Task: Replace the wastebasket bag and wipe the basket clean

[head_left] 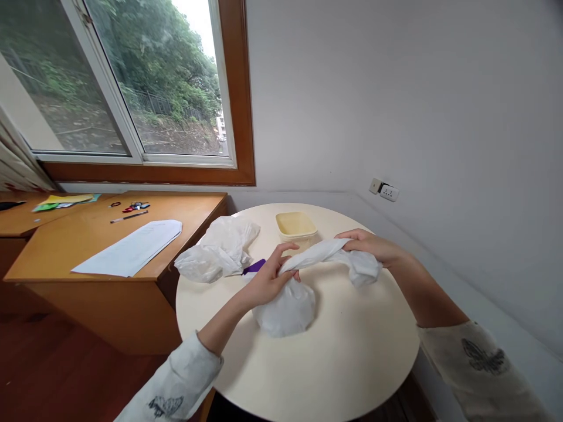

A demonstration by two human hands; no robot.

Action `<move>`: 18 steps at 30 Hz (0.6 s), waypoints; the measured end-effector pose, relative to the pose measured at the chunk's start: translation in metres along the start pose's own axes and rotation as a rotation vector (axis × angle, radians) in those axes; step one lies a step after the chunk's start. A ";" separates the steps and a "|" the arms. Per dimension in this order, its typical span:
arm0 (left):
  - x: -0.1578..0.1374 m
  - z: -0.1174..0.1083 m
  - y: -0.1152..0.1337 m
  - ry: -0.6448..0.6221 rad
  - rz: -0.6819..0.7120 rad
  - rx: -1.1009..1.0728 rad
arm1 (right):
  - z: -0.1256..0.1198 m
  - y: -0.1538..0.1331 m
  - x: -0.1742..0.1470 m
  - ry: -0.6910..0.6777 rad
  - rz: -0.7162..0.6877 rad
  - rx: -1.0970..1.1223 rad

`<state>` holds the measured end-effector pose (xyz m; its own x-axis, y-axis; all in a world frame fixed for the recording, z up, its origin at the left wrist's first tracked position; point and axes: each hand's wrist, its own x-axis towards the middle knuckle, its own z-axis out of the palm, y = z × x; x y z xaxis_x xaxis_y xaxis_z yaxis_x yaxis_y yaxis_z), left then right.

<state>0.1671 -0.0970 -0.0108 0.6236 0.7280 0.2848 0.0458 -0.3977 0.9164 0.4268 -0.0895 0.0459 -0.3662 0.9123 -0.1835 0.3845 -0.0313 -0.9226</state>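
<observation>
A white plastic bag (285, 310) is stretched between my two hands over the round table, its middle gathered into a twisted band. My left hand (270, 278) grips the band near the bag's rounded, bulging end, which rests on the tabletop. My right hand (367, 246) is closed around the other end, and a loose bunch of plastic hangs below its fingers. What the bulging part holds is hidden. Just behind the band stands a pale yellow plastic container (297, 224), without a lid on it. Left of my left hand lies a purple object (254, 267), partly covered.
Another crumpled white plastic bag (220, 246) lies at the round table's (343, 363) left edge. A wooden desk (57, 258) beside it bears white paper sheets (132, 249), a pen (129, 217) and small items. Wall sockets (389, 192) are at the right, a window (153, 76) at the left.
</observation>
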 end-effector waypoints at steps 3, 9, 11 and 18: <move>0.000 -0.003 0.010 -0.165 0.082 0.279 | -0.010 0.011 -0.001 0.051 0.040 0.026; 0.010 -0.006 0.015 -0.086 0.146 0.950 | -0.003 0.014 -0.014 0.020 0.067 0.083; 0.014 -0.005 0.016 -0.001 0.128 1.083 | 0.008 0.014 -0.020 0.008 0.060 0.128; 0.017 0.002 0.021 0.089 0.063 0.952 | 0.087 0.027 -0.031 -0.166 0.097 0.421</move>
<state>0.1808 -0.0941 0.0126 0.5868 0.7142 0.3816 0.6539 -0.6959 0.2969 0.3747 -0.1541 -0.0032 -0.4894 0.8203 -0.2958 0.0588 -0.3074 -0.9498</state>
